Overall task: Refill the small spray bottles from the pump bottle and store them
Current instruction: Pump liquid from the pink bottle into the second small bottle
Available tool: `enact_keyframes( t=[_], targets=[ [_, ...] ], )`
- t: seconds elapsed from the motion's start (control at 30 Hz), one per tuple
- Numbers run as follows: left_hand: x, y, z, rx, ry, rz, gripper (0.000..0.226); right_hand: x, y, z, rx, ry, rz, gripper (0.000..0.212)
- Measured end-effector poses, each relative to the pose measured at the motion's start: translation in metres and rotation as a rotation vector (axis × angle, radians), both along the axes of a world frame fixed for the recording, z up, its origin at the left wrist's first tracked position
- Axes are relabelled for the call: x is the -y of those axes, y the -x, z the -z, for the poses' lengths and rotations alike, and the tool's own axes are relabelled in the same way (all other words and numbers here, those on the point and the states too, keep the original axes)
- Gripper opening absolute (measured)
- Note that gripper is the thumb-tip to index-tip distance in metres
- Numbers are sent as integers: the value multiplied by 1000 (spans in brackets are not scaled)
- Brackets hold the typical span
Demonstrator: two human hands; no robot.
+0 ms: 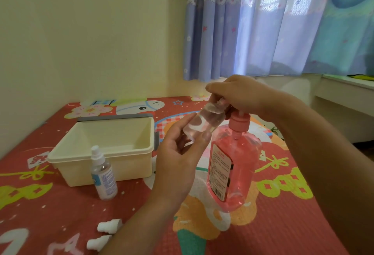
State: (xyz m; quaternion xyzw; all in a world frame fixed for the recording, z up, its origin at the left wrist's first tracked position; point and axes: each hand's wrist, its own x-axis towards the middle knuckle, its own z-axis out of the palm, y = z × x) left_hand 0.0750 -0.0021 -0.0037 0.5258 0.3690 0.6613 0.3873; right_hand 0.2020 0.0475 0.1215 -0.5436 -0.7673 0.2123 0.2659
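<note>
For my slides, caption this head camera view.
Left hand holds a small clear bottle tilted beside the pink pump bottle, right hand covering its pump.

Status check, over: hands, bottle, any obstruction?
Left hand grips small clear bottle, tilted at pump spout. Right hand curled over head of pink pump bottle. Nothing blocking.

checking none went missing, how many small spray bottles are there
2. One spray bottle stands capped on the mat in front of the box; the other bottle, uncapped, is tilted in the left hand at the pump bottle. The arms may hide more.
</note>
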Motion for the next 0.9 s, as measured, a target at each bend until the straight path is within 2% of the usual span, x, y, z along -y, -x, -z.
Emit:
enact_keyframes(
  t=[0.2,0.37,0.6,0.77,0.9],
  targets=[
    [1,0,1,2,9,9,49,0,-1,1,3,6,16,35],
    [-1,1,2,0,12,-5,39,-2,2,3,15,-11,18,37],
    [-1,0,0,-5,2,6,44,-3,-1,0,56,-12,24,36],
    [0,0,1,-8,8,7,48,-7,0,1,73,60,28,38],
    [-1,-1,0,-3,0,4,43,-3,0,-2,69,3,3,39]
  ],
)
